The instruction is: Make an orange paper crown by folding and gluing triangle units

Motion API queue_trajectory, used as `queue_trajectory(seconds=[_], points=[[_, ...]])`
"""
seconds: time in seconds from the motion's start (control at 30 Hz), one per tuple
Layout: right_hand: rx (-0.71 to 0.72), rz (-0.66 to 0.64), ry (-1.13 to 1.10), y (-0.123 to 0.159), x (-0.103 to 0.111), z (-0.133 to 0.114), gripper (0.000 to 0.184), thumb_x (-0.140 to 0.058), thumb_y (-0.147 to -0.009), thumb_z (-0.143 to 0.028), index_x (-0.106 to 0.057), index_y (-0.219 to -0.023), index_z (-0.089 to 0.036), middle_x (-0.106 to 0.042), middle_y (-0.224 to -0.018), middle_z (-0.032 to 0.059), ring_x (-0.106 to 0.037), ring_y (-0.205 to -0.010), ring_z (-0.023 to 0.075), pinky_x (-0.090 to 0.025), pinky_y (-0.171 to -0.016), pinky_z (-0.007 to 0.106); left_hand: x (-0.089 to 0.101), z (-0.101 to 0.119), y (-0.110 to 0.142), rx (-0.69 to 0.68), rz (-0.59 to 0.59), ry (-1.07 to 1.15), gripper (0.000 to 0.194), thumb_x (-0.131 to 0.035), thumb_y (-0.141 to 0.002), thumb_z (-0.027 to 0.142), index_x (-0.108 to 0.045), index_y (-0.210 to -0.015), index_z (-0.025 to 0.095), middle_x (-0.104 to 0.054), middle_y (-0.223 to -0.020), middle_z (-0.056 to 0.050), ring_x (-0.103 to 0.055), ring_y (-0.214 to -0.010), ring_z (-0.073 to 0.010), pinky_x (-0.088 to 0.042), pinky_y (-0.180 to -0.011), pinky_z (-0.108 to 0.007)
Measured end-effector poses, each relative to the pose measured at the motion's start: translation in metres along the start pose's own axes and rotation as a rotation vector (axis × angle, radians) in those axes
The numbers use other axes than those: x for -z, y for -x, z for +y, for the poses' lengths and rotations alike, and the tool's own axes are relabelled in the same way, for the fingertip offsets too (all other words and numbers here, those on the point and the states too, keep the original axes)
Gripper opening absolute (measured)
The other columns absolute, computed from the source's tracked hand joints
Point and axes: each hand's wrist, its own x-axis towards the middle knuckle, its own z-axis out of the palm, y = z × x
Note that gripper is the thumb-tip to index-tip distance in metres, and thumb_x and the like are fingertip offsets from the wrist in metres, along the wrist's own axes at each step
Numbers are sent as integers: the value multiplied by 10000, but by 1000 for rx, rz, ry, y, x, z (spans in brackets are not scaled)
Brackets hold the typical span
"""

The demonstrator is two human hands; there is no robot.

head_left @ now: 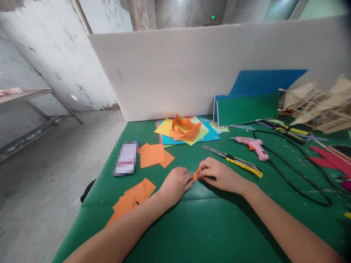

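My left hand [176, 182] and my right hand [219, 174] meet on the green table [197, 226], both pinching a small folded orange paper piece [196, 173] between their fingertips. The piece rests low on the table surface and is mostly covered by my fingers. Loose orange paper squares [153, 155] lie just beyond my left hand, and more orange sheets [134, 197] lie beside my left forearm. A folded orange paper form [185, 128] sits on a stack of coloured paper [189, 136] further back.
A yellow utility knife [236, 160] lies just past my right hand. A pink glue gun [253, 145] with a black cable [296, 175] lies to the right. A phone [126, 157] lies at the left. White foam board [219, 69], blue and green sheets [246, 107] and wooden models [318, 106] stand behind.
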Motion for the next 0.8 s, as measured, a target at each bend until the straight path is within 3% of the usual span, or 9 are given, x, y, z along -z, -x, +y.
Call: queue_trajectory(seconds=[0.33, 0.53, 0.8], points=[[-109, -4, -203, -4, -7, 6, 173, -531, -905, -258, -693, -883, -202, -661, -891, 54, -599, -849, 171, -456, -781, 304, -2, -1, -3, 65, 13, 58, 195, -518, -866, 166, -662, -735, 156, -603, -705, -31, -561, -718, -157, -428, -682, -270], [-215, 5, -184, -10, -8, 0, 169, -541, -878, -269, -661, -801, -178, -640, -799, 43, -586, -739, 155, -441, -676, 264, -3, -3, -7, 180, -9, 213, 120, -571, -800, 131, -642, -706, 153, -561, -651, 1, -519, -638, -121, -387, -576, -217], [-290, -8, -196, -12, -14, 4, 121, -560, -834, -253, -631, -763, -187, -596, -747, 20, -542, -655, 135, -403, -590, 241, -4, 0, -8, 209, 5, 180, 79, -591, -800, 134, -632, -736, 154, -589, -664, -1, -527, -651, -136, -396, -627, -239]])
